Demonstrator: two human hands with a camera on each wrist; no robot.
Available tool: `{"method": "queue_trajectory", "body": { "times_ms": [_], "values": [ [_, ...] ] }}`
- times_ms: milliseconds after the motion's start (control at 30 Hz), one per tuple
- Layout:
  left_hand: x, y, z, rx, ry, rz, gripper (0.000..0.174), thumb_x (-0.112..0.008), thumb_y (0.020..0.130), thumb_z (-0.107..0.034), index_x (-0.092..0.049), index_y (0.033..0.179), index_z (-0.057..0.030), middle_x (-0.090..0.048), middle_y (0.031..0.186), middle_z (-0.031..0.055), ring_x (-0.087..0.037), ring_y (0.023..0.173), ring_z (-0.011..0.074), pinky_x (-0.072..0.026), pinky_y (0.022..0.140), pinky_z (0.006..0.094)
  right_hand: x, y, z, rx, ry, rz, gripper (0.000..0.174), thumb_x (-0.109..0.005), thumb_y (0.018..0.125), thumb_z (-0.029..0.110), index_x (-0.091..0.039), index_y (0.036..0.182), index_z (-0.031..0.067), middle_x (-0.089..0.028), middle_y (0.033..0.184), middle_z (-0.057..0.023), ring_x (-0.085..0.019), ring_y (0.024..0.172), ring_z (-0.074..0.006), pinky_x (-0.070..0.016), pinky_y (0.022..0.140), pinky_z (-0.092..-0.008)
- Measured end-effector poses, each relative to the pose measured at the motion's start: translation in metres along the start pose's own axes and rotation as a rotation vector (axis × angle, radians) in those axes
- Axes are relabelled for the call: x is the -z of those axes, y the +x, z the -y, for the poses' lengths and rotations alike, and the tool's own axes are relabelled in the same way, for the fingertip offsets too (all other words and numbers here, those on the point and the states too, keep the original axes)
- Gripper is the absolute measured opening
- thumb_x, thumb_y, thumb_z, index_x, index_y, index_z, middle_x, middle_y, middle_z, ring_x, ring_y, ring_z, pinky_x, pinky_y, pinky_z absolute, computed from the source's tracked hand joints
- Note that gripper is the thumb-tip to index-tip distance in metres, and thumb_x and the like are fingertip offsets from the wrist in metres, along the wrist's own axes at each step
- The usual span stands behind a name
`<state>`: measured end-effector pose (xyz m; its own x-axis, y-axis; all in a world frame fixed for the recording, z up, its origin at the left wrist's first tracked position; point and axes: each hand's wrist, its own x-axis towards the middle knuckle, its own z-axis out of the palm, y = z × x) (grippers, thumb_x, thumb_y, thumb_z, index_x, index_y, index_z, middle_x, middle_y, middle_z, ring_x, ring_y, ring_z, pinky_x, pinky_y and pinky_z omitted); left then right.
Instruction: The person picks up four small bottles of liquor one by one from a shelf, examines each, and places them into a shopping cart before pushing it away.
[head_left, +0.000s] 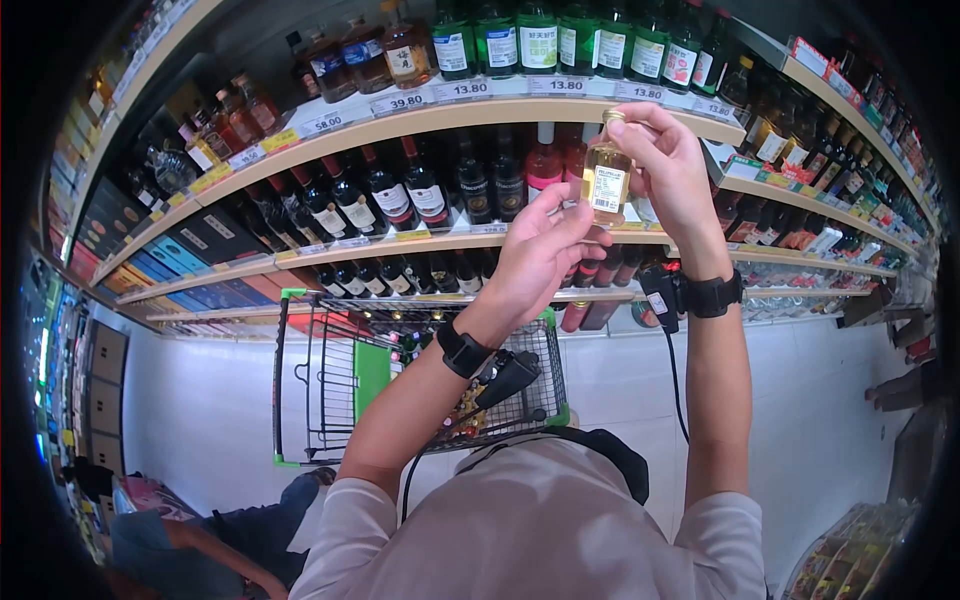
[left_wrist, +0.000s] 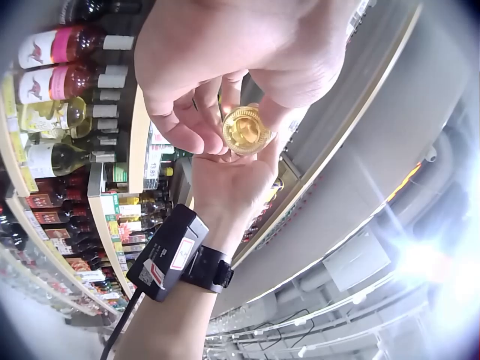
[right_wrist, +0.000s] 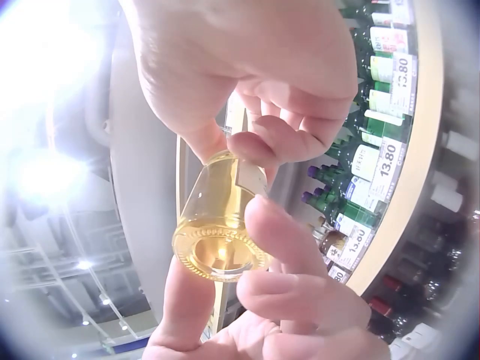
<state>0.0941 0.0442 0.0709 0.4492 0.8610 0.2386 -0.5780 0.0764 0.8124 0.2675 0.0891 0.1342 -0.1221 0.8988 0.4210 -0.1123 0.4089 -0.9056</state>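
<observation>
A small clear glass bottle [head_left: 607, 172] of golden liquid, with a gold cap and a white printed label, is held upright in front of the shelves. My right hand [head_left: 672, 165] grips it by the cap and neck, thumb across the front. Around its lower end, my left hand [head_left: 545, 245] holds the bottle between thumb and fingers. The round ridged base [left_wrist: 245, 130] shows between the fingers in the left wrist view. From the right wrist view, the bottle [right_wrist: 217, 225] is seen from below, with the left fingers [right_wrist: 277, 232] beside its base.
Green bottles [head_left: 540, 45] stand on the upper shelf behind price tags [head_left: 565, 87]. Wine bottles [head_left: 428, 190] line the shelf below. A shopping cart [head_left: 320, 375] with goods inside stands below my left arm. Another person [head_left: 200, 540] is at the lower left.
</observation>
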Motion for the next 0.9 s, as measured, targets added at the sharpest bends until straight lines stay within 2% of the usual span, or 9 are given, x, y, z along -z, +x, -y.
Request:
{"method": "queue_trajectory", "body": {
  "times_ms": [67, 267, 367, 467, 567, 667, 767, 900],
  "values": [
    [0.002, -0.001, 0.001, 0.004, 0.006, -0.009, 0.034, -0.046, 0.106, -0.026, -0.046, 0.131, -0.0035, -0.063, 0.121, 0.0178, -0.060, 0.097, 0.0154, -0.0492, 0.086, 0.0323, -0.003, 0.000, 0.001, -0.020, -0.009, -0.005, 0.029, -0.070, 0.092, 0.021, -0.062, 0.113, 0.0018, -0.072, 0.087, -0.0053, -0.042, 0.048, 0.0002, -0.0315, 0.043, -0.0176],
    [0.008, -0.006, -0.001, 0.005, -0.053, 0.044, 0.035, -0.042, 0.107, -0.029, -0.046, 0.131, -0.0029, -0.063, 0.120, 0.0197, -0.058, 0.091, 0.0143, -0.0475, 0.084, 0.0312, -0.004, 0.002, -0.005, -0.031, 0.104, 0.096, 0.030, -0.062, 0.095, 0.022, -0.066, 0.121, 0.0058, -0.074, 0.093, -0.0063, -0.045, 0.053, 0.0011, -0.0317, 0.046, -0.0159],
    [0.009, -0.008, -0.002, 0.006, -0.061, 0.051, 0.036, -0.041, 0.107, -0.029, -0.046, 0.131, -0.0028, -0.063, 0.120, 0.0197, -0.058, 0.091, 0.0146, -0.0473, 0.084, 0.0315, -0.007, 0.002, -0.004, -0.034, 0.082, 0.110, 0.028, -0.062, 0.096, 0.019, -0.067, 0.120, 0.0053, -0.074, 0.093, -0.0062, -0.045, 0.055, 0.0010, -0.0313, 0.046, -0.0158],
    [0.008, -0.010, -0.004, 0.015, -0.085, 0.054, 0.032, -0.046, 0.106, -0.026, -0.047, 0.131, -0.0058, -0.066, 0.113, 0.0134, -0.057, 0.087, 0.0083, -0.0465, 0.080, 0.0261, -0.009, 0.003, -0.004, -0.029, 0.056, 0.126, 0.028, -0.062, 0.096, 0.019, -0.066, 0.120, 0.0050, -0.073, 0.093, -0.0065, -0.045, 0.054, 0.0008, -0.0306, 0.046, -0.0162],
    [0.010, -0.012, -0.004, 0.012, -0.106, 0.058, 0.032, -0.044, 0.107, -0.026, -0.046, 0.131, -0.0056, -0.066, 0.114, 0.0137, -0.057, 0.087, 0.0087, -0.0462, 0.080, 0.0258, -0.011, 0.003, -0.003, -0.021, 0.056, 0.134, 0.028, -0.062, 0.096, 0.019, -0.067, 0.119, 0.0047, -0.073, 0.093, -0.0068, -0.045, 0.054, 0.0006, -0.0303, 0.046, -0.0164],
    [0.015, -0.015, -0.004, 0.006, -0.102, 0.076, 0.035, -0.040, 0.107, -0.027, -0.045, 0.133, -0.0027, -0.062, 0.121, 0.0198, -0.057, 0.092, 0.0152, -0.0470, 0.085, 0.0323, -0.014, 0.003, -0.003, -0.022, 0.062, 0.149, 0.028, -0.062, 0.096, 0.018, -0.066, 0.120, 0.0043, -0.073, 0.093, -0.0072, -0.044, 0.053, 0.0004, -0.0299, 0.045, -0.0165],
    [0.018, -0.017, -0.003, -0.002, -0.115, 0.077, 0.036, -0.040, 0.107, -0.026, -0.044, 0.134, -0.0027, -0.061, 0.122, 0.0199, -0.057, 0.093, 0.0157, -0.0472, 0.086, 0.0330, -0.016, 0.003, -0.003, -0.009, 0.075, 0.192, 0.029, -0.062, 0.096, 0.018, -0.066, 0.120, 0.0037, -0.073, 0.095, -0.0075, -0.050, 0.058, 0.0003, -0.0309, 0.046, -0.0163],
    [0.025, -0.020, -0.002, -0.006, -0.140, 0.090, 0.037, -0.040, 0.107, -0.026, -0.043, 0.136, -0.0028, -0.061, 0.123, 0.0193, -0.058, 0.095, 0.0170, -0.0477, 0.087, 0.0338, -0.024, 0.000, 0.004, 0.013, 0.066, 0.226, 0.029, -0.064, 0.095, 0.015, -0.065, 0.120, 0.0019, -0.073, 0.098, -0.0088, -0.062, 0.073, -0.0031, -0.0384, 0.051, -0.0147]
  ]
}}
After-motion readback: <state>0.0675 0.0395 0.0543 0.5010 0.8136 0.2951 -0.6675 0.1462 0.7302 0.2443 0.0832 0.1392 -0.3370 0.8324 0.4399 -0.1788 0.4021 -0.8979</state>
